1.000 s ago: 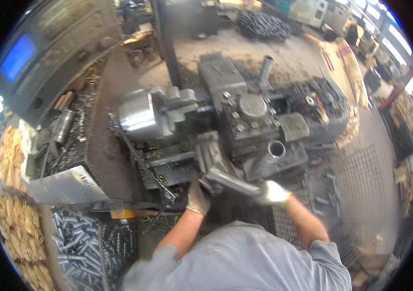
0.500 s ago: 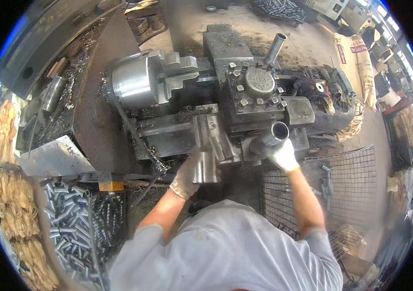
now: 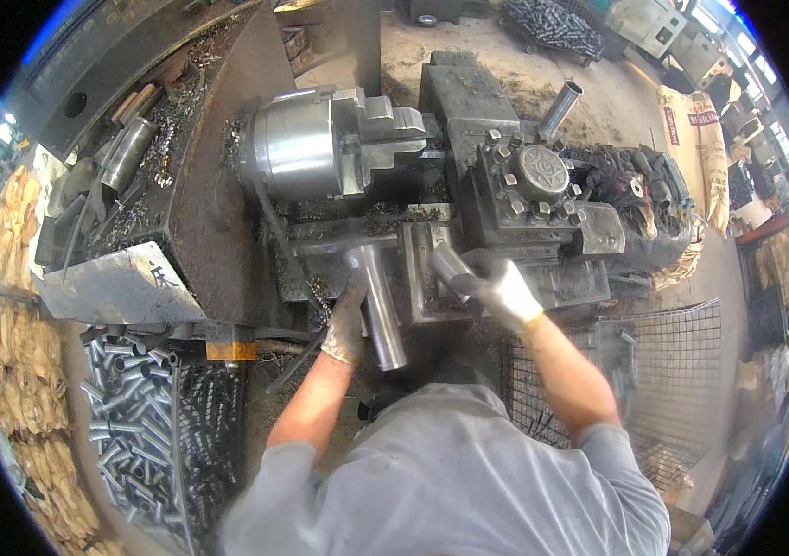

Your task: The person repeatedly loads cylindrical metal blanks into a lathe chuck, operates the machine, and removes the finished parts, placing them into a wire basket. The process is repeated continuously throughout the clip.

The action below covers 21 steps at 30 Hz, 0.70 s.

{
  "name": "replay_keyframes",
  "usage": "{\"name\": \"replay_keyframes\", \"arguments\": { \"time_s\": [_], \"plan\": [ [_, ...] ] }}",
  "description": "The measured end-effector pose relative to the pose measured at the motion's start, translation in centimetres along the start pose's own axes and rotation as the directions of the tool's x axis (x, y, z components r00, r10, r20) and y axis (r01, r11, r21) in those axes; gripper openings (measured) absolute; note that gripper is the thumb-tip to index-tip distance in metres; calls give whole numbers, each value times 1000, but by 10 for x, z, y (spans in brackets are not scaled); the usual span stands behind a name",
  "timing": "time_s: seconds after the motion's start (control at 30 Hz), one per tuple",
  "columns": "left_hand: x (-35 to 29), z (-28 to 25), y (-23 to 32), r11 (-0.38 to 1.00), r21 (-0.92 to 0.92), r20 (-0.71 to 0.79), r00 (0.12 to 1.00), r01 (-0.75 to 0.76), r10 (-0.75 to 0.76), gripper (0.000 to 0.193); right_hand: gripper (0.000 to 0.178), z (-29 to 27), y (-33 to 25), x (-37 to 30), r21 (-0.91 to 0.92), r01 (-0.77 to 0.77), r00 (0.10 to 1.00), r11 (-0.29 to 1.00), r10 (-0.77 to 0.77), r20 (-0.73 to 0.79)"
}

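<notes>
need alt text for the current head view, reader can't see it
A gloved left hand holds a shiny metal cylinder and a gloved right hand holds a second cylinder, in front of a dark lathe. The lathe's silver chuck is at upper left; metal tubes lie heaped at lower left.

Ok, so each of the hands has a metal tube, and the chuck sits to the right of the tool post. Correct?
Not quite: the chuck sits to the left of the tool post, as the head view shows. The rest stands: the left hand has one metal tube, the right hand a second tube.
</notes>
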<state>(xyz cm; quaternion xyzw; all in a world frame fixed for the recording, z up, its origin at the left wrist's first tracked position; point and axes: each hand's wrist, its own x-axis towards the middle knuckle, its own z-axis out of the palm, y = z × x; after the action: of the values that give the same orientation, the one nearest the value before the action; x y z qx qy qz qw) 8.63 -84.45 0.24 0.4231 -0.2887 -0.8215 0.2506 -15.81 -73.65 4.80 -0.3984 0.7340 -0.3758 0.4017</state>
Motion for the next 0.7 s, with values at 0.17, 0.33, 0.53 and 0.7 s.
{"name": "replay_keyframes", "arguments": {
  "time_s": [0.17, 0.33, 0.53, 0.7],
  "plan": [
    [4, 62, -13, 943, -162, 141, 939, -289, 312, 61, 74, 18, -50, -4, -96, -43, 981, 994, 61, 183],
    [53, 81, 21, 997, 73, 417, 908, 15, -44, 72, 89, -18, -103, -10, -12, 71, 987, 997, -68, 146],
    [104, 88, 36, 630, 605, 53, 814, -487, 578, 36, 71, -133, -187, 72, -722, 578, 710, 381, -670, 215],
    [27, -20, -14, 824, 384, -15, 890, -416, 456, 36, 55, -156, -180, 202, -915, 353, 868, -195, -298, 398]
  ]
}}
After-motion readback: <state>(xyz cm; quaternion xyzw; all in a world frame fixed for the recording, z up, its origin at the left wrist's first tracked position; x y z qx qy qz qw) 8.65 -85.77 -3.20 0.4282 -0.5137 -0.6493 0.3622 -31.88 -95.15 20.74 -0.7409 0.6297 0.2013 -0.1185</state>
